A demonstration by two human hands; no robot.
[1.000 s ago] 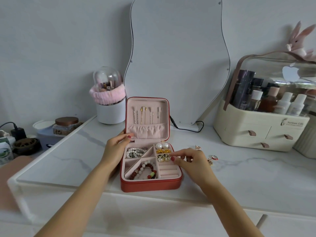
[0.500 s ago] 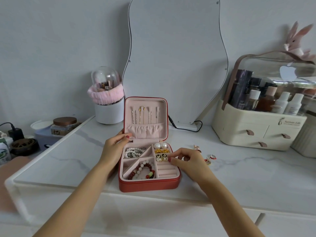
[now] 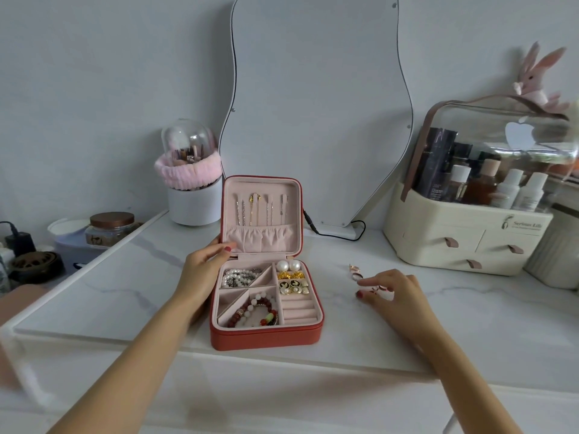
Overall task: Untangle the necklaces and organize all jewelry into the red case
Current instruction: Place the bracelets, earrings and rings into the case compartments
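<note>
The red case (image 3: pixel 266 335) sits open near the front edge of the marble top (image 3: pixel 125 286), its lid (image 3: pixel 262 214) standing upright. Thin necklaces (image 3: pixel 260 208) hang in a row inside the lid above a gathered pocket.

In the tray, the back-left compartment holds a pearl strand (image 3: pixel 238 277). The front-left one holds a bead bracelet (image 3: pixel 257 311) of red and pale beads. At the back right lie 2 pearl earrings (image 3: pixel 288 265), with gold pieces (image 3: pixel 290 275) just in front of them and black-and-white studs (image 3: pixel 294 286) in front of those. The ring rolls (image 3: pixel 299 310) at the front right are bare.

The left hand (image 3: pixel 203 270) rests against the left side of the case, fingers fairly straight, a fingertip touching the lower left corner of the lid.

The right hand (image 3: pixel 391 292) is on the top to the right of the case, well apart from it. Its thumb and fingers curl over small rings (image 3: pixel 380 289) lying there; whether they pinch one, I cannot tell. 2 more rings (image 3: pixel 355 271) lie just behind its fingertips.

Behind the case stands a wavy mirror (image 3: pixel 316 104), with a cable (image 3: pixel 338 234) at its foot. A brush holder (image 3: pixel 194 202) with a pink band stands to the left. A cosmetics organizer (image 3: pixel 463 242) stands to the right, a toy rabbit (image 3: pixel 539 79) on top.
</note>
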